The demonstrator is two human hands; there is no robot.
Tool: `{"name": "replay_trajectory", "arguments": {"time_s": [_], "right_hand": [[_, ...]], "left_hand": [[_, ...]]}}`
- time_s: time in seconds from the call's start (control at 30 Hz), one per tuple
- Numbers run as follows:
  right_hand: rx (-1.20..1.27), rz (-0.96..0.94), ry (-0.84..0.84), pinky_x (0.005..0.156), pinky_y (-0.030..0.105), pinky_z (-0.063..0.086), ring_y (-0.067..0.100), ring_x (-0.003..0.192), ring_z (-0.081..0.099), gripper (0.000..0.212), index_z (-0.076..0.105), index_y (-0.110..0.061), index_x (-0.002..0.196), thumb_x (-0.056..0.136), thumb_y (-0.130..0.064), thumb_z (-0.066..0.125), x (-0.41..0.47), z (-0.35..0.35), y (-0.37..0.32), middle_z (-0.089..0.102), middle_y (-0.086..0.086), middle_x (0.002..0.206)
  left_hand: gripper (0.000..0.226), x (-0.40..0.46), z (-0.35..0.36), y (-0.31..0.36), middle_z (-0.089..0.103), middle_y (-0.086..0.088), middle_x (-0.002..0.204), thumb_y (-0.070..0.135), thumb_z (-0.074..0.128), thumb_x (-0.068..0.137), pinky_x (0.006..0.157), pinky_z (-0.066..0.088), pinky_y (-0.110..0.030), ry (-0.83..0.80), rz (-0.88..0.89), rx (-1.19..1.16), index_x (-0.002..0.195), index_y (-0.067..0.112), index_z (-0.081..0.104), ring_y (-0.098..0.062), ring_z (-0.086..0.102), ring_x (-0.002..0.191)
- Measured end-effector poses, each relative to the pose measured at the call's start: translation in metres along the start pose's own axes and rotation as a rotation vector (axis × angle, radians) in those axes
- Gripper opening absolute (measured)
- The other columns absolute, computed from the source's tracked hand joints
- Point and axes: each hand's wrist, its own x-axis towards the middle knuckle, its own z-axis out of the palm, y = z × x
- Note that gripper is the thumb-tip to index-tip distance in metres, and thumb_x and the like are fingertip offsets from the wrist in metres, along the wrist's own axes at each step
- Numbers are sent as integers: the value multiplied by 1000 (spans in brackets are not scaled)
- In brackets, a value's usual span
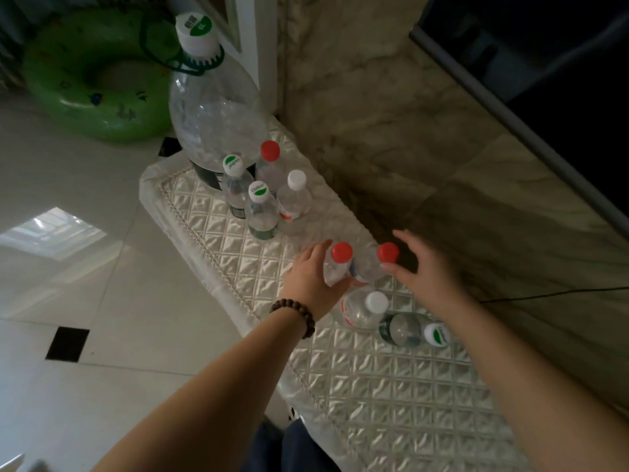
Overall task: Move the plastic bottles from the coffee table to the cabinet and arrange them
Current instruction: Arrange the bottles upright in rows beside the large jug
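The cabinet top [374, 386] wears a quilted silvery cover. A big clear jug [214, 110] with a white and green cap stands at its far end, with several small bottles [262, 212] upright just in front of it. My left hand [311, 274] wraps a red-capped bottle [337, 264]. A second red-capped bottle [374, 264] stands right beside it, and my right hand [422, 267] hovers open, its thumb touching that bottle. Nearer me stand a white-capped bottle [364, 310] and a green-labelled bottle [405, 330], which tilts or lies over.
A marble wall [425, 131] runs along the cabinet's right side, with a dark screen [544, 63] above it. A green swim ring [95, 76] lies on the tiled floor at the far left. A thin black cable [558, 294] trails at the right.
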Motion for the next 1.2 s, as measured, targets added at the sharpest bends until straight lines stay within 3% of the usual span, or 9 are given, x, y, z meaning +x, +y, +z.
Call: {"name": "replay_trajectory", "arguments": {"time_s": [0.13,0.23,0.4,0.5,0.83,1.07,1.2], "right_hand": [[18,30,-13,104,29,33,20,134,38,70,35,-26,144,83,-34,68,1,5,0,40,3,148],[6,61,-6,103,33,38,23,131,43,71,32,-28,144,83,-36,67,3,11,-5,46,3,144],[-76,70,39,84,40,52,20,99,60,33,50,-26,118,88,-31,62,9,14,-11,62,-1,106],[-101,40,37,76,32,50,14,89,57,32,47,-27,117,89,-32,60,18,12,-18,59,-4,101],[-93,-211,-8,75,40,51,25,91,60,29,48,-20,107,85,-28,66,64,39,-71,62,5,100],[-138,-299,-52,81,39,50,21,96,57,28,51,-19,108,85,-24,66,79,53,-85,60,3,107],[-133,-316,-59,81,41,51,21,96,58,28,52,-20,108,85,-24,66,85,54,-88,62,3,106]], "left_hand": [[82,7,4,2,47,-1,141,46,73,74,97,45,-39,9,-79,-22,141,26,31,-23,48,124],[71,9,7,2,54,-2,132,42,73,76,90,46,-34,26,-104,-7,135,25,37,-22,55,114],[56,4,5,-1,59,0,121,39,72,78,82,45,-27,121,-135,-40,125,24,45,-19,57,107],[56,-3,-4,-9,59,2,119,40,73,76,83,47,-30,253,-149,-66,124,25,47,-18,57,105],[55,2,-32,-37,57,4,119,35,75,75,82,39,-23,443,-249,-106,124,28,51,-13,54,104],[58,20,-30,-37,55,2,124,35,73,78,88,45,-29,451,-248,-125,129,24,49,-16,55,109],[59,22,-31,-37,52,1,129,34,71,80,87,42,-24,422,-239,-106,132,23,46,-17,53,111]]}}
